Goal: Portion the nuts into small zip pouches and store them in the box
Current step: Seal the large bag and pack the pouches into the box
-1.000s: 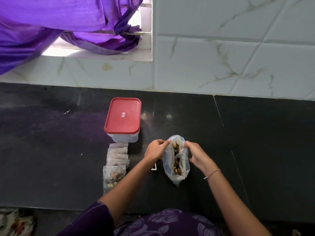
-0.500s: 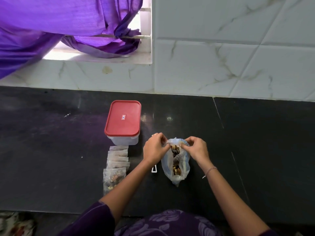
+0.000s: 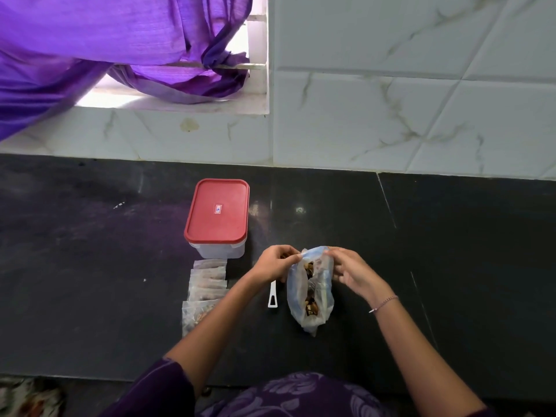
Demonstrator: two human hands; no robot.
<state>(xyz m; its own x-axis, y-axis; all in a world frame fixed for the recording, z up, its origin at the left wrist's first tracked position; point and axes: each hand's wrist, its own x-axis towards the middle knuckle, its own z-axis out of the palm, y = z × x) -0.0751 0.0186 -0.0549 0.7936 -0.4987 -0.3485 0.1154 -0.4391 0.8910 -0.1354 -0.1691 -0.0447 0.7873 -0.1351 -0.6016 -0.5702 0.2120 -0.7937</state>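
Both hands have drawn in toward the mouth of the plastic bag (image 3: 296,284) since a second ago, when they held it spread wide. The rim now stands narrower and pulled up into a peak. The left hand (image 3: 278,263) has also shifted off the white plastic handle (image 3: 272,288), which now shows lying flat on the black countertop (image 3: 451,266) just left of the bag.

The left hand's fingers are curled together and clamped on the bag's left rim. The right hand (image 3: 352,272) pinches the right rim between thumb and forefinger, as far as the motion blur allows, and its other fingers hang loose and apart below. Gripping the rim from two sides keeps the soft bag upright on the counter, so the nuts (image 3: 310,305) stay heaped at the bottom and in a dark seam up the middle rather than spilling out.

A column of small zip pouches (image 3: 207,281) lies overlapped on the counter well to the left of the bag, partly hidden by the left forearm. The near ones seem to hold nuts, but I cannot tell whether the far ones are filled. They sit directly in front of the box (image 3: 221,251), probably so each finished pouch has a short trip to it. The red lid (image 3: 218,212) is still pressed on the box, so nothing can be stored until it comes off.

Judging by this layout, the portioning is partly done, and the person is either reopening the bag for another scoop or gathering it closed.
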